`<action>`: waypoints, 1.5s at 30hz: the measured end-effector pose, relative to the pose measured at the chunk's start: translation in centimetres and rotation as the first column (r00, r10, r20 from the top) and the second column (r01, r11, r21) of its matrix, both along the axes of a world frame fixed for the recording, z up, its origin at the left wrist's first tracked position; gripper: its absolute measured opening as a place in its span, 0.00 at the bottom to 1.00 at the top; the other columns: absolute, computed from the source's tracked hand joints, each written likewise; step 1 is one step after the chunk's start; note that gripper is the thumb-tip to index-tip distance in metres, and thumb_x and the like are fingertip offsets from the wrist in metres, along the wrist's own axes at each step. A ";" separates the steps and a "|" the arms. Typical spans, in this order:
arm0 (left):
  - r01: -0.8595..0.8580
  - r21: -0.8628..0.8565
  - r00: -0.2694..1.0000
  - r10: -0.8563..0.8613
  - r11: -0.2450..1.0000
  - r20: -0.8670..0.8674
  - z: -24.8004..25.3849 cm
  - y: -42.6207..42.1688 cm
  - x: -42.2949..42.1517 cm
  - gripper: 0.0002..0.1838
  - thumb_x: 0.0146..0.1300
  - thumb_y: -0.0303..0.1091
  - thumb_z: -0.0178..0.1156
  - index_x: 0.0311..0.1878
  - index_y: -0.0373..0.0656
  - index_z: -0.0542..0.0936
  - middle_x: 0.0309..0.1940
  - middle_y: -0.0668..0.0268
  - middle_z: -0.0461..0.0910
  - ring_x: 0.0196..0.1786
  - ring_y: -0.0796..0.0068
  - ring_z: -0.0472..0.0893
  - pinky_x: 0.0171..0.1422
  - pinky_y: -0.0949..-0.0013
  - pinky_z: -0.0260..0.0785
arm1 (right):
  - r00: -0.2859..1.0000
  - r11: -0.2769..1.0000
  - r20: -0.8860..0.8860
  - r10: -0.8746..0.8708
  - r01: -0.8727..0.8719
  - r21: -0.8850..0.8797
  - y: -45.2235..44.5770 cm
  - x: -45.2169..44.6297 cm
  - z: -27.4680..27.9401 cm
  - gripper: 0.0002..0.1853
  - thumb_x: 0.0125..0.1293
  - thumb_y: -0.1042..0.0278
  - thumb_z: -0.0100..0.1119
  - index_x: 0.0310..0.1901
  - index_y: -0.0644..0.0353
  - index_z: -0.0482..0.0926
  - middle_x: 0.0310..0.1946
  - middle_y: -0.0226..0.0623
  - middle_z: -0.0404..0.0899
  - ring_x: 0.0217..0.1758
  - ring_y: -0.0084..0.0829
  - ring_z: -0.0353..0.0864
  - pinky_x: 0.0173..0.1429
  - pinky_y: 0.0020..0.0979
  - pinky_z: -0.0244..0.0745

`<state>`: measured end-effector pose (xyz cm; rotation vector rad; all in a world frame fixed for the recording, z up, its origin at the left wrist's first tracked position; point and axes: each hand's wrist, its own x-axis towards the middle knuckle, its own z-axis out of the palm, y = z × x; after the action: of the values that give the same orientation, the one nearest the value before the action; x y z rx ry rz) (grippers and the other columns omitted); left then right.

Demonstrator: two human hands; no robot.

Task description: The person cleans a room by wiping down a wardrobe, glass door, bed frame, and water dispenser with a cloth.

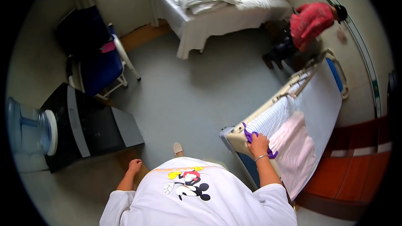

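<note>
My right hand is closed around a limp purple cloth-like thing at the end board of the hospital bed on the right. Both ends of the purple thing stick out past my fingers. A striped cloth and a pink blanket lie on that bed, just beyond this hand. My left hand hangs low at my side with its fingers curled in, and nothing shows in it. Nearest to it is the black water dispenser cabinet.
A blue water jug sits on the dispenser. Behind it stands a blue chair. At the back is a bed with white sheets. Another person in red bends by the right wall. A red-brown wooden bench stands right of the near bed.
</note>
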<state>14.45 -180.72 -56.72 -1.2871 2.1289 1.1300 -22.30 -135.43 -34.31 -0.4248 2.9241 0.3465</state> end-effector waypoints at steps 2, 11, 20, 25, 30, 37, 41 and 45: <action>-0.037 0.021 0.998 0.038 0.999 -0.040 0.5 -0.1 0.2 0.12 0.50 0.35 0.53 0.36 0.41 0.79 0.35 0.57 0.79 0.40 0.64 0.78 0.47 0.66 0.68 | 0.997 0.998 0.072 -0.004 0.000 0.062 -1.1 -0.6 -0.3 0.17 0.44 0.55 0.62 0.34 0.55 0.74 0.33 0.42 0.71 0.40 0.43 0.71 0.42 0.42 0.67; -0.153 0.073 0.970 0.164 0.985 -0.181 1.3 1.7 -2.5 0.14 0.50 0.38 0.53 0.38 0.42 0.79 0.36 0.58 0.78 0.40 0.64 0.78 0.45 0.66 0.69 | 0.955 0.939 0.242 0.169 -0.231 0.254 -2.4 -3.7 -9.3 0.10 0.48 0.62 0.57 0.33 0.53 0.79 0.39 0.36 0.73 0.45 0.38 0.70 0.47 0.39 0.66; -0.313 0.277 0.794 0.410 0.909 -0.450 17.7 0.9 -13.7 0.15 0.56 0.34 0.52 0.46 0.38 0.74 0.35 0.62 0.78 0.39 0.77 0.76 0.45 0.73 0.68 | 0.563 0.150 0.812 0.151 0.799 -0.582 -20.4 -10.0 -9.7 0.10 0.59 0.72 0.49 0.41 0.64 0.72 0.30 0.31 0.74 0.27 0.22 0.72 0.32 0.24 0.69; -0.134 -0.016 0.736 0.088 0.991 -0.671 24.2 1.5 -19.2 0.27 0.53 0.39 0.57 0.55 0.38 0.66 0.50 0.53 0.69 0.52 0.63 0.70 0.56 0.68 0.62 | 0.048 0.471 0.787 0.615 0.778 -0.415 -35.8 -1.5 -1.5 0.12 0.62 0.68 0.46 0.46 0.61 0.69 0.37 0.33 0.74 0.37 0.26 0.75 0.42 0.26 0.72; -0.463 -0.089 0.565 0.216 0.882 -0.796 25.0 1.0 -16.4 0.24 0.49 0.30 0.59 0.52 0.39 0.69 0.44 0.54 0.74 0.46 0.66 0.75 0.51 0.70 0.65 | -0.380 0.626 0.577 0.723 0.714 -0.314 -39.6 4.6 4.2 0.17 0.63 0.66 0.46 0.53 0.60 0.65 0.47 0.33 0.71 0.48 0.27 0.71 0.50 0.29 0.70; -0.767 -0.573 0.593 -0.020 0.290 -0.805 39.3 -3.6 -4.5 0.28 0.41 0.21 0.60 0.51 0.41 0.70 0.36 0.57 0.76 0.36 0.60 0.77 0.42 0.66 0.70 | 0.429 0.573 0.550 0.717 0.087 -0.815 -31.7 -4.2 -2.0 0.17 0.55 0.75 0.53 0.48 0.64 0.71 0.45 0.38 0.73 0.47 0.30 0.73 0.51 0.26 0.68; -0.248 -0.967 0.960 -0.117 0.062 -0.254 41.0 -6.4 -1.3 0.30 0.37 0.24 0.63 0.50 0.47 0.71 0.37 0.66 0.73 0.40 0.61 0.73 0.42 0.63 0.68 | 0.638 0.546 0.115 0.761 -0.535 -0.645 -20.0 -10.3 -3.8 0.13 0.46 0.76 0.58 0.37 0.63 0.74 0.34 0.45 0.73 0.39 0.43 0.73 0.43 0.36 0.70; 0.089 -0.928 0.953 -0.303 0.361 -0.027 36.9 -8.0 -0.4 0.30 0.51 0.34 0.56 0.58 0.36 0.61 0.51 0.51 0.63 0.51 0.50 0.64 0.58 0.60 0.59 | 0.742 0.832 0.384 0.550 -0.525 -0.179 -1.3 -15.2 -8.7 0.17 0.44 0.62 0.61 0.34 0.64 0.76 0.33 0.50 0.75 0.41 0.47 0.72 0.45 0.40 0.68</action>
<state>14.10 -188.74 -19.86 -1.2200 3.1328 -0.2351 -37.55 -136.72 -42.98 -1.2038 2.3360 0.1976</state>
